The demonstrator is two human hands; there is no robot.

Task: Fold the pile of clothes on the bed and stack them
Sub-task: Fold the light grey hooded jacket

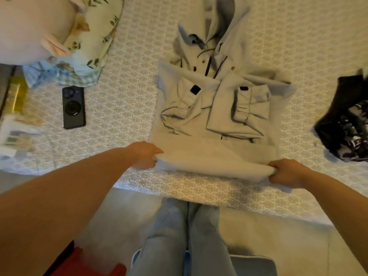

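A light grey hooded jacket (215,108) lies flat on the bed with its hood pointing away from me and both sleeves folded in across the chest. My left hand (145,155) grips the left corner of the bottom hem. At the right corner of the same hem, my right hand (286,172) holds a bunched fold of cloth. The hem is lifted slightly off the bed between the two hands. A dark garment with a purple and white print (346,124) lies crumpled at the right edge of the bed.
The bed has a patterned cream cover (127,80). A black phone (73,107) lies to the left of the jacket. A leaf-print pillow (89,36) and a checked cloth (59,74) sit at the far left. A red stool (83,263) stands on the floor by my legs.
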